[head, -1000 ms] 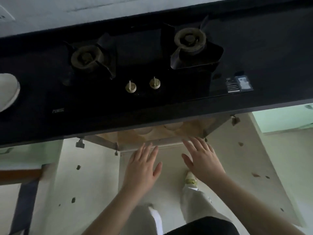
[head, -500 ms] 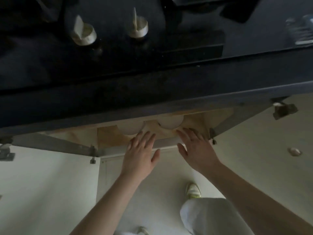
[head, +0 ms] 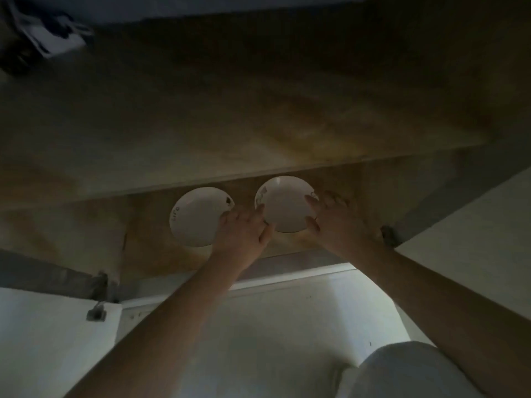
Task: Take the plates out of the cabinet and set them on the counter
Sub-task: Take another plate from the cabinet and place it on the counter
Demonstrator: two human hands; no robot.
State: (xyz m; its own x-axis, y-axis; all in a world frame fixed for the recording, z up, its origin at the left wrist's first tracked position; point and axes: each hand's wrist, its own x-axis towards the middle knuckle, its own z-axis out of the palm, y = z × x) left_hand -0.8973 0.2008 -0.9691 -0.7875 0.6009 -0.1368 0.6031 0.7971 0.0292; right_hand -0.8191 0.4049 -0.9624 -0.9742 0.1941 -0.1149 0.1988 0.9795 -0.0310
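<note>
Two white plates lie side by side on the cabinet shelf (head: 149, 242). The left plate (head: 195, 216) lies just left of the right plate (head: 283, 203). The left hand (head: 244, 234), fingers spread, reaches between them; the right hand (head: 340, 222), fingers spread, seems to touch the right plate's right edge in dim light.

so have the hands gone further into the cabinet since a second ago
Yes. Both hands went forward past the cabinet's front edge; the left hand and right hand now flank the right plate.

text: none legible | left plate (head: 198, 218) rim marks: blurred, unreadable
</note>
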